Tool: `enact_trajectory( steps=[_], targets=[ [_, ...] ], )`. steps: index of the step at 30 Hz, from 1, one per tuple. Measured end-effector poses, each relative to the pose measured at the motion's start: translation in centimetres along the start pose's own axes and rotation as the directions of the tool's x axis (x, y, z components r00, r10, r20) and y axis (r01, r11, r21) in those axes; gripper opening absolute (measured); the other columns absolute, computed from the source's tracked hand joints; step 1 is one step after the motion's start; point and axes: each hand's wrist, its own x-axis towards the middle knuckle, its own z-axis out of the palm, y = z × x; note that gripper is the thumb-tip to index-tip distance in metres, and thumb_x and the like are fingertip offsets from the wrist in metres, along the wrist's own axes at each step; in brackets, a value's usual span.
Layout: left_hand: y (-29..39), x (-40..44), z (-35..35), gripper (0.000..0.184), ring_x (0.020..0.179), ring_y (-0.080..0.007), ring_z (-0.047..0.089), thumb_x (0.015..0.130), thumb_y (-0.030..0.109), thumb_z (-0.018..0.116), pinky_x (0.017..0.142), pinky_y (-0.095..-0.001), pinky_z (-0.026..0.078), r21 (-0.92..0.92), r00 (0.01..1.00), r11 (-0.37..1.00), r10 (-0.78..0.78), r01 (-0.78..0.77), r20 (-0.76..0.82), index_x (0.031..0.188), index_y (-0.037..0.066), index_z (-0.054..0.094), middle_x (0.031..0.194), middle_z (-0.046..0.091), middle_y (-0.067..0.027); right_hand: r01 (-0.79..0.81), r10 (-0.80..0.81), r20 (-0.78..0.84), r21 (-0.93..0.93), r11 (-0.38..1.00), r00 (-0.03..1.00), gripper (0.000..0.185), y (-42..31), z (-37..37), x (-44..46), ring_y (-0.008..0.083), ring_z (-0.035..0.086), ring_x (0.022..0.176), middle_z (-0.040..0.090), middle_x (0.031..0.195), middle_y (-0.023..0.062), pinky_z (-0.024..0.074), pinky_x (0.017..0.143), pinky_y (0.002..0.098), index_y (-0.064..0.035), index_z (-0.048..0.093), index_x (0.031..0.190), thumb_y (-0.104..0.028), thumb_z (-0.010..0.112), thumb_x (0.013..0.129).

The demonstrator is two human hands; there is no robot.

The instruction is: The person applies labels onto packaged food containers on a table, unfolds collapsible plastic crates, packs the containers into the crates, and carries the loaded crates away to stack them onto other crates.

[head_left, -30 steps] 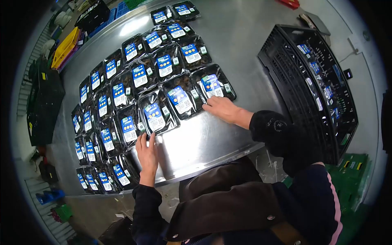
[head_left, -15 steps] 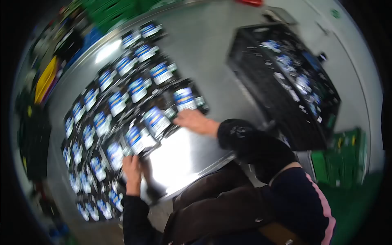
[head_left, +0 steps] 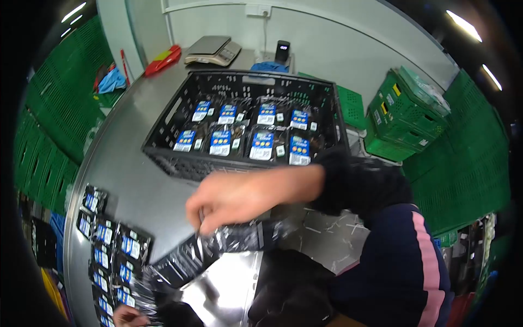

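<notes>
My right hand (head_left: 234, 199) is closed, thumb against fingers, on the film edge of black film-wrapped packs (head_left: 185, 261). These packs are tilted on edge above the table, their labels turned away. At the lower left, my left hand (head_left: 129, 316) has its fingers curled at the shiny film by the near end of the packs; part of it is cut off. Beyond my right hand stands a black crate (head_left: 245, 158) with two rows of blue-and-white labelled packs (head_left: 220, 140) inside. More labelled packs (head_left: 131, 246) lie in rows on the table at left.
A scale (head_left: 210, 52) and a red item (head_left: 163, 60) sit at the steel table's (head_left: 147, 117) far end. A small black device (head_left: 282, 52) stands behind the crate. Green crates (head_left: 403, 114) are stacked at right, against the wall.
My view has swung to the right, toward the black crate. My hands were down on packs in the rows; now packs are lifted off the table in my right hand.
</notes>
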Motion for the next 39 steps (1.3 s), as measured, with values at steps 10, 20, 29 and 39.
enact_trajectory(
  steps=[10,20,29,39],
  targets=[
    [24.1,18.1,19.4,0.009,0.063,-0.0146,0.053,0.076,-0.008,0.060,0.058,-0.0251,0.042,0.386,0.266,0.208,0.959,-0.899,0.102,0.078,0.000,0.056,0.069,0.054,-0.0065,-0.448,-0.138,-0.723,-0.554,0.702,0.677,0.011,2.3,-15.4,-12.9,0.0267,0.059,0.069,0.060,0.076,0.0110,0.0472,0.064,0.0341,-0.0012,0.057,0.088,-0.010,0.061,0.084],
    [22.8,36.1,40.7,0.015,0.090,-0.0308,0.061,0.079,0.008,0.055,0.074,-0.0389,0.053,0.556,0.215,-0.265,0.727,-0.788,0.652,0.090,0.008,0.065,0.089,0.059,-0.0134,-0.651,0.522,-0.390,-0.489,0.580,0.758,0.030,25.6,-15.8,-15.5,0.0353,0.063,0.086,0.064,0.089,0.0160,0.0490,0.072,0.0446,-0.0050,0.061,0.092,-0.030,0.071,0.079],
    [22.1,39.0,40.2,0.026,0.094,-0.0367,0.060,0.069,-0.002,0.060,0.078,-0.0444,0.051,0.583,0.448,0.001,0.640,-0.812,0.624,0.094,0.002,0.063,0.097,0.060,-0.0190,-0.606,0.646,-0.315,-0.740,0.291,0.695,0.038,22.8,-18.1,-10.0,0.0357,0.066,0.075,0.067,0.075,0.0142,0.0518,0.063,0.0436,-0.0031,0.064,0.083,-0.038,0.075,0.072],
    [22.4,28.3,29.9,0.033,0.103,-0.0209,0.062,0.086,-0.002,0.056,0.089,-0.0306,0.048,0.081,0.575,0.571,0.792,-0.817,0.206,0.120,-0.002,0.055,0.111,0.064,-0.0145,-0.309,-0.158,-0.442,-0.800,0.514,0.883,0.046,29.7,-12.7,8.9,0.0301,0.057,0.099,0.055,0.105,0.0150,0.0510,0.076,0.0413,-0.0107,0.053,0.115,-0.026,0.071,0.076]
  ],
)
